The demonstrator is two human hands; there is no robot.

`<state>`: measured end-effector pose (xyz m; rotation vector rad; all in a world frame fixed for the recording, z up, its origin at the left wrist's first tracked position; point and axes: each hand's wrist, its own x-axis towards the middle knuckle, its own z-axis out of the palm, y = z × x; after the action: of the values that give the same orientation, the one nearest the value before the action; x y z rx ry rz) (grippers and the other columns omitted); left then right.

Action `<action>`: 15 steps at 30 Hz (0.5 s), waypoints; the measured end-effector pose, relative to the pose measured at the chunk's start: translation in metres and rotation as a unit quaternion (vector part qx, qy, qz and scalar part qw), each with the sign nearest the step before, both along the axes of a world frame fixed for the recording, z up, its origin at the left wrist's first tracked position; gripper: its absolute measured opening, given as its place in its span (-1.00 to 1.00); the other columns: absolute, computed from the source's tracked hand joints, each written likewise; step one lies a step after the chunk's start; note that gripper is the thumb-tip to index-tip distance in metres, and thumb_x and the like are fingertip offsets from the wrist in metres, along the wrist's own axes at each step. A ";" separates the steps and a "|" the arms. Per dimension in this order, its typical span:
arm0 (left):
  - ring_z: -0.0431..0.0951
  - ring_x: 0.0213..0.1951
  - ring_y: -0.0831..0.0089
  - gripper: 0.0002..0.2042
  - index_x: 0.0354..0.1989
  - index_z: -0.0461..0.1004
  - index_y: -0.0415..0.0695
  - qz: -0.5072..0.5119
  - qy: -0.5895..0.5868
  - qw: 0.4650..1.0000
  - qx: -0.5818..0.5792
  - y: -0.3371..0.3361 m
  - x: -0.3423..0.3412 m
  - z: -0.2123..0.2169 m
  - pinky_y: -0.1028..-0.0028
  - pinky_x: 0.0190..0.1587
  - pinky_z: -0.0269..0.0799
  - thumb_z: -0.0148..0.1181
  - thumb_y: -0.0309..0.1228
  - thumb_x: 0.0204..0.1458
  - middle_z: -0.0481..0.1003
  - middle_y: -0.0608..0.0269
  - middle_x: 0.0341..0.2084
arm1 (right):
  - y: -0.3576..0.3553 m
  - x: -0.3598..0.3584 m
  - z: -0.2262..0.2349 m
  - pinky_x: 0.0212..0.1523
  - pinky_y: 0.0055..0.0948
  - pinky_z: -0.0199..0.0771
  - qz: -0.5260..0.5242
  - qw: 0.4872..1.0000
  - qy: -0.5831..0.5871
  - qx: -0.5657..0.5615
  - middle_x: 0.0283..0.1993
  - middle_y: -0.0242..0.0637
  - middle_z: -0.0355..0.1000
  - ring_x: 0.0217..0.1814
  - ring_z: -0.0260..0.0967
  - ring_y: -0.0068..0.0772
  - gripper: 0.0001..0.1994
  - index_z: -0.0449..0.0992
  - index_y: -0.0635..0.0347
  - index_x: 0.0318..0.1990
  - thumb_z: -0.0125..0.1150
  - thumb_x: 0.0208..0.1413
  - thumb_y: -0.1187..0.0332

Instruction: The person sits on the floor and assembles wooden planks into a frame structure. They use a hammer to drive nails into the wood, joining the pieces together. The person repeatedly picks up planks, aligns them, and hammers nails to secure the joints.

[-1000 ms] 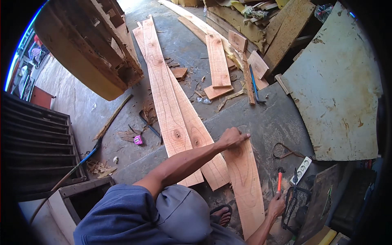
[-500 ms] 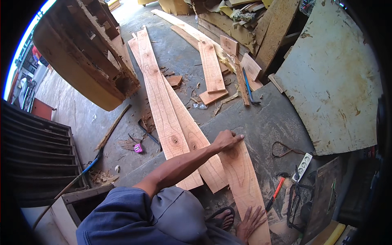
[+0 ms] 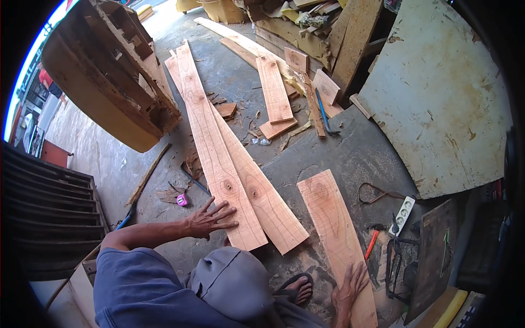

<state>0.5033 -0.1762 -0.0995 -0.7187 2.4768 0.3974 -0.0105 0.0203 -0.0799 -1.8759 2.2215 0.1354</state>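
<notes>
Grey concrete floor, littered with wood scraps, spread beyond your fingertips. Your left hand had just quit the far end of the broad sawn plank and lay, fingers splayed and gripping nothing, over the near left edge of the upper long plank. Your right hand stayed flat on the broad sawn plank, its fingers slightly apart, with most of that board stretching ahead of them. That seemed to leave one palm alone steadying it, your touch now divided between two boards. Right of your left fingers, the lower long plank lay partly under the upper one. Just beyond your right fingers rested the red-handled hammer (you had held it a second earlier), a white power strip farther ahead. Left of your left fingertips sat a pink tape measure.
</notes>
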 end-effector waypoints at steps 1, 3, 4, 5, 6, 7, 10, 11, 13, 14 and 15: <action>-0.14 0.54 -0.04 0.05 0.53 -0.06 0.37 0.001 0.015 1.000 -0.027 0.000 0.008 -0.014 -0.32 0.45 -0.15 0.49 -0.01 -0.16 -0.12 0.17 0.54 | -0.002 -0.004 0.001 0.51 0.42 -0.44 -0.005 1.000 -0.012 0.004 0.62 0.09 -0.23 0.65 -0.36 0.30 0.01 0.05 -0.01 0.51 0.22 -0.29 0.49; -0.05 0.52 -0.05 -0.22 0.51 0.01 0.25 0.001 0.079 0.983 -0.163 -0.015 0.002 -0.040 -0.32 0.43 -0.06 0.24 -0.19 0.10 -0.01 0.13 0.51 | -0.004 -0.013 -0.002 0.50 0.42 -0.38 0.000 1.000 -0.022 0.009 0.63 0.05 -0.24 0.66 -0.37 0.27 0.02 0.01 -0.02 0.53 0.17 -0.27 0.51; 0.16 0.43 -0.09 -0.41 0.45 0.12 0.08 -0.020 0.090 0.987 -0.133 -0.026 -0.003 -0.038 -0.24 0.37 0.13 0.03 -0.32 0.20 0.14 0.05 0.43 | -0.008 -0.014 0.000 0.50 0.42 -0.37 -0.010 0.999 -0.037 0.017 0.63 0.04 -0.24 0.66 -0.37 0.25 0.02 0.01 -0.01 0.53 0.17 -0.27 0.51; 0.22 0.39 -0.08 -0.43 0.43 0.14 0.05 -0.034 0.142 0.977 -0.155 -0.027 -0.007 -0.047 -0.21 0.35 0.18 0.03 -0.31 0.21 0.18 0.04 0.40 | -0.012 -0.016 0.004 0.50 0.42 -0.35 -0.019 0.998 -0.049 0.021 0.63 0.03 -0.24 0.67 -0.37 0.24 0.02 0.00 -0.01 0.54 0.16 -0.27 0.52; 0.27 0.35 -0.08 -0.44 0.41 0.17 0.03 -0.051 0.192 0.964 -0.180 -0.034 -0.007 -0.062 -0.17 0.33 0.24 0.03 -0.30 0.21 0.22 0.04 0.37 | -0.014 -0.016 0.006 0.49 0.41 -0.32 -0.021 0.998 -0.046 0.025 0.64 0.00 -0.25 0.67 -0.37 0.20 0.02 -0.02 -0.02 0.55 0.14 -0.25 0.53; 0.33 0.31 -0.07 -0.45 0.40 0.19 0.00 -0.068 0.242 0.946 -0.204 -0.042 -0.011 -0.066 -0.13 0.30 0.29 0.03 -0.30 0.21 0.26 0.03 0.35 | -0.016 -0.017 0.006 0.50 0.41 -0.33 -0.018 0.999 -0.046 0.021 0.64 0.00 -0.25 0.67 -0.38 0.20 0.05 -0.05 -0.04 0.55 0.15 -0.27 0.57; 0.43 0.20 0.02 -0.53 0.33 0.25 -0.08 -0.146 0.290 0.920 -0.221 -0.089 -0.044 -0.058 -0.03 0.18 0.41 -0.01 -0.30 0.24 0.37 0.05 0.24 | -0.015 -0.021 0.010 0.51 0.38 -0.35 -0.027 0.998 -0.042 0.024 0.63 0.00 -0.25 0.67 -0.40 0.19 0.10 -0.09 -0.07 0.57 0.14 -0.30 0.65; 0.44 0.18 0.06 -0.55 0.31 0.26 -0.09 -0.164 0.302 0.912 -0.226 -0.107 -0.056 -0.052 0.00 0.14 0.43 -0.02 -0.30 0.25 0.38 0.06 0.22 | -0.017 -0.016 0.013 0.51 0.37 -0.35 -0.038 0.998 -0.041 0.030 0.63 0.00 -0.25 0.68 -0.40 0.18 0.10 -0.09 -0.07 0.56 0.12 -0.30 0.65; 0.50 -0.02 0.24 -0.63 0.20 0.31 -0.09 -0.171 0.327 0.913 -0.175 -0.144 -0.085 -0.048 0.12 -0.01 0.44 0.01 -0.32 0.25 0.45 0.15 -0.11 | -0.018 -0.017 0.016 0.52 0.35 -0.34 -0.045 0.997 -0.045 0.034 0.63 -0.01 -0.23 0.68 -0.39 0.17 0.09 -0.08 -0.07 0.56 0.10 -0.30 0.66; 0.50 -0.04 0.25 -0.64 0.19 0.31 -0.10 -0.159 0.308 0.927 -0.145 -0.158 -0.102 -0.047 0.14 -0.01 0.44 0.04 -0.34 0.23 0.44 0.17 -0.15 | -0.017 -0.020 0.015 0.52 0.35 -0.34 -0.044 0.997 -0.049 0.033 0.63 -0.02 -0.22 0.68 -0.39 0.17 0.09 -0.07 -0.07 0.56 0.10 -0.30 0.66; 0.50 -0.05 0.25 -0.64 0.18 0.31 -0.10 -0.147 0.285 0.940 -0.117 -0.173 -0.115 -0.045 0.16 -0.01 0.43 0.06 -0.36 0.22 0.44 0.19 -0.20 | -0.018 -0.021 0.012 0.52 0.34 -0.34 -0.041 0.997 -0.056 0.027 0.63 -0.03 -0.22 0.68 -0.38 0.16 0.09 -0.07 -0.07 0.56 0.09 -0.30 0.66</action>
<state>0.3880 -0.3492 -0.1449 -0.3318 3.1626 0.2163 -0.0318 0.0020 -0.0679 -1.7171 2.1928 0.0743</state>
